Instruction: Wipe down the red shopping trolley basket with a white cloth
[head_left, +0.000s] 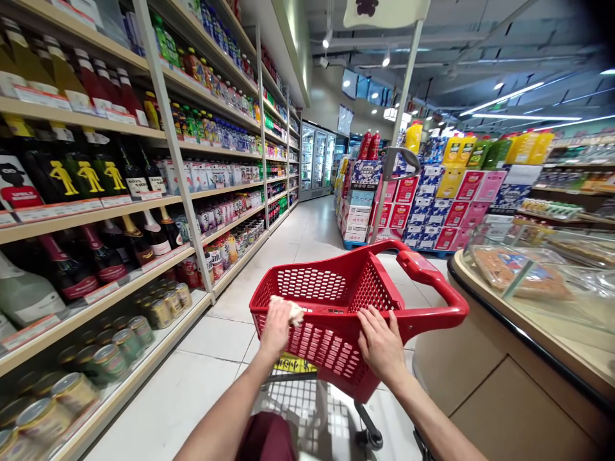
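A red plastic shopping cart (312, 282) with perforated basket walls stands in the aisle before me, its handle pointing right. My left hand (277, 323) is closed around a crumpled whitish cloth (294, 312), pressed at the basket's near rim toward the left end. Farther right along that rim lies my right hand (380, 339), its fingers stretched over the edge and nothing seen in them. Below the basket a yellow sign (294, 363) with dark lettering shows. A grey pole (391, 153) rises behind the cart, topped by a pale board.
Shelves of bottles and cans (115, 205) line the left side. At right stands a counter (509, 378) with packaged food (521, 272) behind glass. Stacked drink boxes (427, 205) sit beyond the cart. Tiled floor (307, 224) runs back to glass-door refrigerators (317, 157).
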{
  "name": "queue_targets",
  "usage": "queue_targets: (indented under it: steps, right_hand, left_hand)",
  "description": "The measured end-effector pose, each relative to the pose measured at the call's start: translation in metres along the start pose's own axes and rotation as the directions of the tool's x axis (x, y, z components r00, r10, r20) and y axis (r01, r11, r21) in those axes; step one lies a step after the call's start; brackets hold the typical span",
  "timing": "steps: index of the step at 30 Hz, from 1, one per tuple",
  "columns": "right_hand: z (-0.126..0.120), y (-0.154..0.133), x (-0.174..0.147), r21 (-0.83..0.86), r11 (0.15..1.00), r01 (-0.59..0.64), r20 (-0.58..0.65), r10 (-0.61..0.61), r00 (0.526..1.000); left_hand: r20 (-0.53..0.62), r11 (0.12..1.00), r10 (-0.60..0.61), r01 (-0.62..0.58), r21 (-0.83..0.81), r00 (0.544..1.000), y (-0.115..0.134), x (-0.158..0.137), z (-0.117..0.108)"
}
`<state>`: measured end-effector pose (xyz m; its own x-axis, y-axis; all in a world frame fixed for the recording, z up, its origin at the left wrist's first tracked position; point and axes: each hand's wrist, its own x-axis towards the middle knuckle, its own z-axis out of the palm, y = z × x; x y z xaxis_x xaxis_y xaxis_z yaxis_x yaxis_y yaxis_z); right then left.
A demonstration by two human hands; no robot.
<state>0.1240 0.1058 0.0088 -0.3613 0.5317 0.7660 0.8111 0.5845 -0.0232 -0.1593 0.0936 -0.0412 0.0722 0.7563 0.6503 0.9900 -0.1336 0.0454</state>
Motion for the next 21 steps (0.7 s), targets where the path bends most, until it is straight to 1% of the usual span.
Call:
queue_targets:
  steps: [2,3,4,7,9,10,12,14,15,17,19,21]
  right_hand:
    - [0.004,-0.005,0.002,-0.015,1.0,0.012,0.027,-0.012,1.0]
    - [0.006,-0.005,0.002,-0.02,1.0,0.021,0.042,-0.02,0.999]
    - [0.007,-0.005,0.002,-0.024,0.999,0.031,0.057,-0.03,0.998]
    - [0.007,-0.005,-0.001,-0.026,0.998,0.054,0.09,-0.052,0.995]
    - [0.008,-0.006,-0.003,-0.039,0.998,0.04,0.087,-0.036,0.996]
    - [0.009,-0.006,-0.003,-0.051,0.998,0.027,0.077,-0.023,0.997]
    - [0.009,-0.006,-0.005,-0.077,0.997,0.025,0.067,-0.02,0.998]
    - [0.009,-0.004,-0.006,-0.096,0.993,0.065,0.083,-0.058,0.995]
    - [0.008,-0.003,-0.007,-0.101,0.991,0.091,0.097,-0.081,0.992]
    - [0.008,-0.001,-0.008,-0.108,0.987,0.119,0.122,-0.106,0.987]
    - [0.008,-0.004,-0.006,-0.108,0.989,0.1,0.122,-0.086,0.989]
    - [0.01,-0.008,-0.004,-0.095,0.993,0.067,0.117,-0.056,0.992]
  left_hand:
    - [0.023,0.997,0.069,-0.068,-0.023,0.997,0.015,0.005,0.005]
    - [0.028,0.997,0.077,-0.077,-0.029,0.997,0.019,0.007,0.005]
    - [0.024,0.998,0.065,-0.064,-0.028,0.998,0.019,0.009,0.005]
    - [-0.023,0.999,-0.049,0.049,0.003,0.999,0.006,0.008,-0.001]
    - [-0.045,0.996,-0.085,0.085,0.017,0.995,0.001,0.006,-0.002]
    - [-0.044,0.997,-0.08,0.08,0.018,0.996,0.002,0.005,0.0]
    - [-0.02,1.0,-0.015,0.016,0.004,1.0,0.007,0.003,0.004]
    - [0.004,0.999,0.038,-0.038,-0.015,0.999,0.009,0.003,0.007]
    - [0.005,0.999,0.035,-0.035,-0.019,0.999,0.007,0.003,0.007]
    - [-0.018,1.0,-0.025,0.025,-0.013,1.0,0.0,0.003,0.005]
    - [-0.044,0.997,-0.081,0.08,-0.004,0.996,-0.004,0.004,0.004]
    - [-0.033,0.998,-0.058,0.058,-0.01,0.998,-0.001,0.006,0.006]
